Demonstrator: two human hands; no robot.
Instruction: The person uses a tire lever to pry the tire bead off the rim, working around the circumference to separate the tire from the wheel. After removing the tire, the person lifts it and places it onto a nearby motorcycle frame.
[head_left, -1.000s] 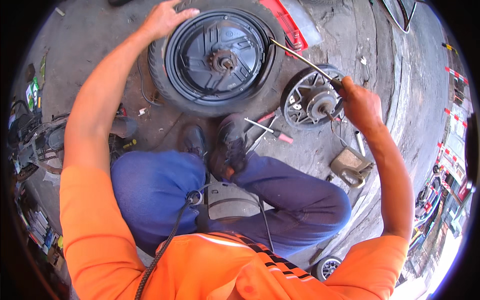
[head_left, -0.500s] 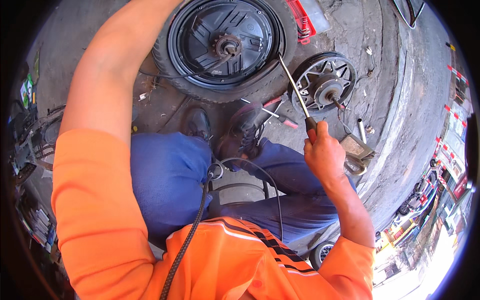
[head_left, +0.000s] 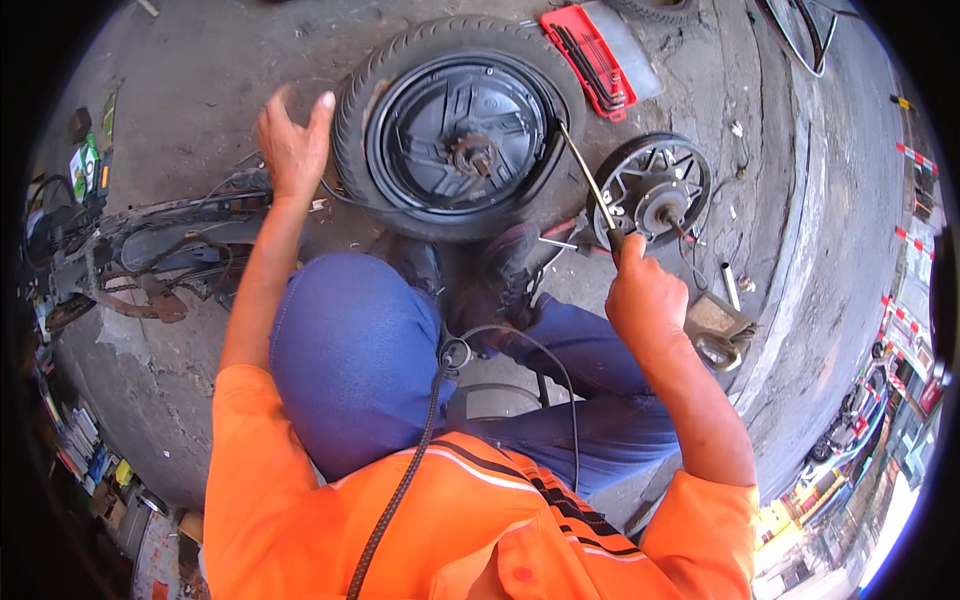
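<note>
A wheel with a black hub motor (head_left: 440, 140) lies flat on the ground, its tire (head_left: 362, 190) around the rim. In my right hand (head_left: 648, 300) is a long screwdriver (head_left: 588, 172), gripped by its dark handle. The screwdriver's tip sits between the tire and rim at the wheel's right side. My left hand (head_left: 297, 140) is raised at the tire's left edge, thumb and fingers apart, holding nothing. Whether the thumb touches the tire I cannot tell. A cable runs from the hub's axle over the tire's near left side.
Right of the tire lies a smaller spoked wheel (head_left: 690, 185). Beyond it sits a red case of hex keys (head_left: 590, 65). A metal tube (head_left: 731, 287) and a padlock-like metal piece (head_left: 718, 352) lie at right. A dark vehicle frame (head_left: 150, 255) stands at left.
My left hand has come back from beyond the top edge to the tire's left side. The right hand still holds the screwdriver at the rim. The whole view has shifted, showing more ground ahead.
</note>
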